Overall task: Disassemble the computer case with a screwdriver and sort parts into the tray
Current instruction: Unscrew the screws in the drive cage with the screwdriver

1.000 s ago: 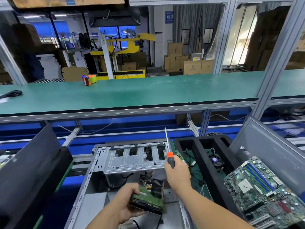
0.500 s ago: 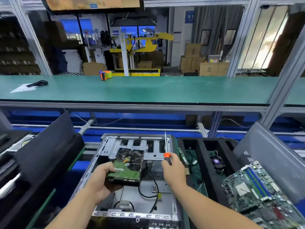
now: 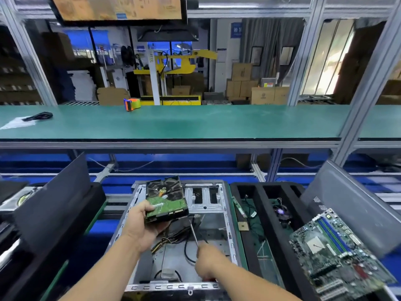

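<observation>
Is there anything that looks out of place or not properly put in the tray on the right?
Yes. The motherboard is not seated in a compartment: it lies tilted across the black tray at its near right corner, against the grey panel. The small fan sits properly inside a slot.

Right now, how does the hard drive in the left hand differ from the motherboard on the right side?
The hard drive is held up over the open case by the left hand; the motherboard lies untouched, leaning by the black tray. The hard drive is a small, thick block; the motherboard is a wide, thin board. Both show green circuit board.
</observation>
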